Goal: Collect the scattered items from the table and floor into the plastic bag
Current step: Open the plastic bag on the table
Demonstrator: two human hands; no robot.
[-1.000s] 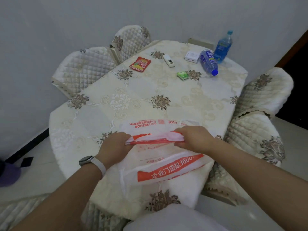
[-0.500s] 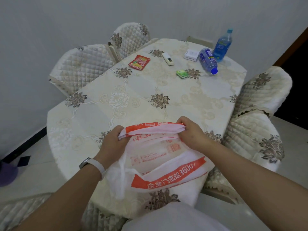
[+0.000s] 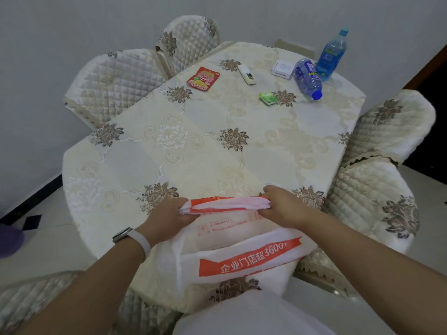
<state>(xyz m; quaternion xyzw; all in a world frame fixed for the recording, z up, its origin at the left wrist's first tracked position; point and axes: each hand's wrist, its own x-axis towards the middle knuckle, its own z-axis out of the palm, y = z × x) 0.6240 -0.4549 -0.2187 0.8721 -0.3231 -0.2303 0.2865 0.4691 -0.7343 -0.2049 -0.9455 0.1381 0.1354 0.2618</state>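
- While both hands work at the lower centre of the frame, the left hand and the right hand each close their fingers on one end of the bunched rim of the plastic bag.
- The bag hangs over the near edge of the table, white with orange print.
- At the upper part of the frame lie a red packet, a white remote, a white box and a green packet.
- One bottle lies on its side, touching or just beside a standing bottle.
- Quilted chairs surround the table; nothing lies between hands and items.
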